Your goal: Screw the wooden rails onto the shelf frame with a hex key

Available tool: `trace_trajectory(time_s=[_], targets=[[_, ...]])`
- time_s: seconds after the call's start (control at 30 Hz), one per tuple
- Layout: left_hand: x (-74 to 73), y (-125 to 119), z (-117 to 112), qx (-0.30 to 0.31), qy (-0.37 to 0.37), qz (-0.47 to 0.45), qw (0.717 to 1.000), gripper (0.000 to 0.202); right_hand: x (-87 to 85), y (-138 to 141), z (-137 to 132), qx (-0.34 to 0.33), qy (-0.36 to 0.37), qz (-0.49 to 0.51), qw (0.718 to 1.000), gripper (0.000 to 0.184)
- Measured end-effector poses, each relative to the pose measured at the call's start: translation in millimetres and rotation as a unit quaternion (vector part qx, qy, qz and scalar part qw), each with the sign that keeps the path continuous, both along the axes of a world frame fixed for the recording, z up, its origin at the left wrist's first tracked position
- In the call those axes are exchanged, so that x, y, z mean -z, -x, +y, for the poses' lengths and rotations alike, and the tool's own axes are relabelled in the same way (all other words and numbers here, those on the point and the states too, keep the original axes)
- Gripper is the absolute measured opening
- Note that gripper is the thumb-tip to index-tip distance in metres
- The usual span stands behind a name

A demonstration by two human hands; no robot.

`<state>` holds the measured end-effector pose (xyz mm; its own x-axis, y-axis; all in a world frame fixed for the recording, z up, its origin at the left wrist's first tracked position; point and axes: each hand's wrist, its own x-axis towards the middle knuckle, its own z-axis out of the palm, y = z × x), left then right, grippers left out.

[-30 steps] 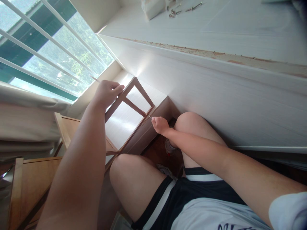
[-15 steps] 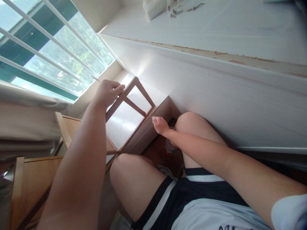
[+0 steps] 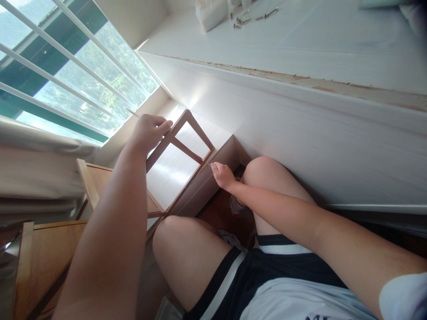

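At the upper rail of a brown wooden frame, my left hand is closed, its fingertips against the rail near a crossbar joint. A thin pale rod sticks out behind that hand; the rest of it is hidden in the grip. My right hand is closed in a pinch beside the lower rail. From its fingertips a thin metal tool points at the crossbar's other end; its exact kind is too small to tell. The frame leans over a white surface beside my knee.
A white ledge with a chipped edge runs along the right. Several loose screws and a white block lie on it. Wooden panels stand at lower left, by a curtain and a barred window.
The view has shifted slightly. Both hands keep their places at the wooden frame, with no clear change in grip.
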<state>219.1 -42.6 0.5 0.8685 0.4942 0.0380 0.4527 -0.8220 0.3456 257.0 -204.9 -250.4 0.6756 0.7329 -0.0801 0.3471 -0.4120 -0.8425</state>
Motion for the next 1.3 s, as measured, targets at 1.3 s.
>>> trace_trajectory(time_s=[1.3], targets=[[0.2,-1.5,-3.5,-0.007,-0.001,-0.015,1.000,0.034,3.2,1.0,4.1,-0.004,-0.055,0.027,0.998,0.049]])
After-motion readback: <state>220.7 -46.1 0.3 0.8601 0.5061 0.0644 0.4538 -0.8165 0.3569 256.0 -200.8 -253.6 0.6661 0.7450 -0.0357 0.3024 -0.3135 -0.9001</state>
